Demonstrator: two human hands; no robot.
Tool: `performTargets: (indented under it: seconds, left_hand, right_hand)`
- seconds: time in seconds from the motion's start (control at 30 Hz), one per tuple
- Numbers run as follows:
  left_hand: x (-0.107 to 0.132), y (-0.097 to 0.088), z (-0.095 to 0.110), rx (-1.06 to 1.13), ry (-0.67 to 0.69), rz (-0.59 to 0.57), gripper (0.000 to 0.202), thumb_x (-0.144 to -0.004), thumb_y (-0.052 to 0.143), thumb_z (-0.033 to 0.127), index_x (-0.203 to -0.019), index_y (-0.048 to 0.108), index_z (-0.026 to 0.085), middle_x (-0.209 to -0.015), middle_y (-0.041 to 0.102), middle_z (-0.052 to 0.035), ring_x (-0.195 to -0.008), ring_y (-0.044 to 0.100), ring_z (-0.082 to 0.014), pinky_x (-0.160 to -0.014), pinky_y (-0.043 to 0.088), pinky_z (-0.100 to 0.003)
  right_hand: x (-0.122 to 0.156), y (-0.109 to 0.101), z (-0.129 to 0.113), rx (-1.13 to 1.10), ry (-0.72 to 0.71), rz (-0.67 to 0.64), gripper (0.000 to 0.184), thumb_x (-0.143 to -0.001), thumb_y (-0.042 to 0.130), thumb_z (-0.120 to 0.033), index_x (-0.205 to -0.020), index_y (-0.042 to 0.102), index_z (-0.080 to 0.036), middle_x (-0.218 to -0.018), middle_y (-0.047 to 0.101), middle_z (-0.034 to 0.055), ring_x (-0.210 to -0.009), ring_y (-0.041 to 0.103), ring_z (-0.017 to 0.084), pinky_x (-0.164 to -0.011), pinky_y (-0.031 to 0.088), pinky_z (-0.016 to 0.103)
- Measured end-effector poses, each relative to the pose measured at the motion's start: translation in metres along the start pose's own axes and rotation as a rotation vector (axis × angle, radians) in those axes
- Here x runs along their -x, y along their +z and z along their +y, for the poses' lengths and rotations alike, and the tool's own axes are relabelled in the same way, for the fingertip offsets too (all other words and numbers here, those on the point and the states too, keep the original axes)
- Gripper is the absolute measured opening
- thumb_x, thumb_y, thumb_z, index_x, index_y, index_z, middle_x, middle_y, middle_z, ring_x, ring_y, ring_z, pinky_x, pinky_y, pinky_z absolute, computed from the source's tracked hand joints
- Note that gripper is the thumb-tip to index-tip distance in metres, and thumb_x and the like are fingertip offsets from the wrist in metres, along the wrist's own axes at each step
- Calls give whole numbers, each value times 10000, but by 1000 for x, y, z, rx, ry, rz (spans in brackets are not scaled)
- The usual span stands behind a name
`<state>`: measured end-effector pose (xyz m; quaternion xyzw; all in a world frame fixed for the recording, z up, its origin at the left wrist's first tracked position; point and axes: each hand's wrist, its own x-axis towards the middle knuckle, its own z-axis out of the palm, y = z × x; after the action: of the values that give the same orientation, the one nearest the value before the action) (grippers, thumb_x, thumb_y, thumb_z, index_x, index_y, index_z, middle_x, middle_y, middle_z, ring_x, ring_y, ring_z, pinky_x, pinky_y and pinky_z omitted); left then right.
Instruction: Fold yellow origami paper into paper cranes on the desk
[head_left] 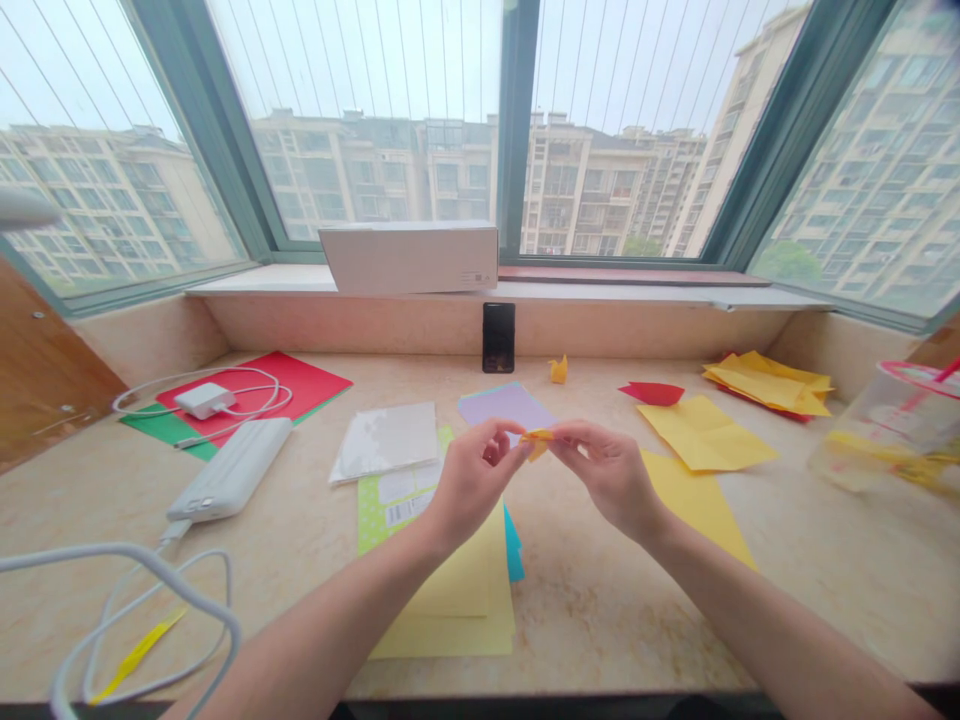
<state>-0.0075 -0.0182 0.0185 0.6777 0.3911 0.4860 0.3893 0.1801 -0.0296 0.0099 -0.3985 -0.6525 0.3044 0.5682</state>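
My left hand [474, 478] and my right hand [607, 470] meet above the middle of the stone counter [600, 600]. Both pinch a small folded piece of orange-yellow paper [537, 441] between thumb and fingers, held in the air. Beneath the hands lies a stack of coloured sheets: pale yellow paper [457, 600], a blue sheet edge [513, 545] and a green dotted sheet [375, 510]. A lilac sheet [504, 405] lies just behind the hands.
Yellow sheets [705, 435] lie to the right, with a red folded piece [652, 393] and a yellow pile [769, 383]. A small orange folded figure [558, 370] and a black phone [499, 337] stand at the back. A power bank [229, 468], charger [204, 400] and clear container [892, 425] flank.
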Motion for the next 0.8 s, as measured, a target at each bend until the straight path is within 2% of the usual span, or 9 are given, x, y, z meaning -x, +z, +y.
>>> performTargets:
  seconds: [0.07, 0.13, 0.2, 0.3, 0.37, 0.43, 0.53, 0.67, 0.8]
  left_hand:
    - [2, 1, 0, 61, -42, -57, 332, -894, 642, 452, -1080, 655, 177, -647, 575, 41, -445, 550, -85, -406, 390, -180]
    - [4, 2, 1, 158, -42, -126, 363, -923, 598, 452, -1159, 622, 178, -747, 655, -2, -506, 640, -119, -436, 473, -203]
    - [5, 4, 0, 235, 12, -145, 338, -934, 591, 422, -1161, 620, 173, -873, 705, -50, -662, 712, -156, -562, 567, -243]
    - [4, 5, -2, 282, 115, -121, 256, -918, 639, 339, -1116, 647, 176, -995, 731, -80, -889, 721, -176, -778, 591, -274]
    - [5, 7, -6, 322, 157, -126, 239, -887, 689, 289, -1100, 659, 185, -1058, 733, -83, -968, 707, -179, -850, 577, -279]
    - [5, 9, -9, 371, 179, -138, 236, -859, 724, 257, -1079, 669, 191, -1080, 734, -81, -981, 704, -178, -861, 578, -284]
    - [7, 11, -10, 390, 191, -103, 205, -847, 740, 235, -1039, 685, 190, -1057, 738, -75, -970, 705, -175, -854, 582, -288]
    - [7, 9, -6, 288, 244, -34, 95, -848, 736, 251, -886, 719, 166, -958, 736, -74, -905, 700, -174, -789, 587, -279]
    - [8, 7, 0, 159, 253, 12, 172, -856, 725, 292, -751, 713, 155, -850, 737, -74, -783, 680, -158, -701, 558, -257]
  right_hand:
    - [1, 1, 0, -30, -67, -13, 79, -894, 687, -264, -936, 753, -262, -930, 758, 24, -832, 677, 183, -804, 531, 350]
    - [2, 1, -1, -33, -144, -22, 95, -907, 669, -230, -948, 745, -271, -995, 753, 27, -920, 689, 190, -863, 537, 355]
    - [3, 0, -2, 0, -219, -27, 114, -906, 671, -204, -955, 743, -278, -1052, 744, 32, -1007, 681, 195, -918, 531, 357]
    - [3, -2, -3, 54, -299, -36, 155, -895, 686, -175, -982, 744, -289, -1080, 734, 33, -1026, 680, 189, -929, 540, 345]
    - [3, -4, -3, 74, -340, -35, 180, -892, 687, -157, -987, 748, -297, -1078, 729, 31, -1028, 680, 186, -929, 545, 341]
    - [4, -4, -2, 74, -354, -32, 190, -892, 685, -148, -979, 753, -302, -1083, 715, 33, -1031, 679, 188, -927, 551, 346]
    - [5, -1, -2, 18, -310, -35, 159, -887, 691, -160, -950, 759, -289, -1173, 651, 51, -1037, 678, 197, -916, 565, 364]
    - [7, 7, -7, -126, -181, -27, 64, -879, 700, -193, -871, 745, -238, -1220, 593, 72, -1021, 692, 203, -955, 549, 399]
    - [8, 15, -14, -251, -45, -5, 87, -849, 733, -247, -781, 697, -206, -1181, 610, 73, -1024, 695, 203, -995, 522, 400]
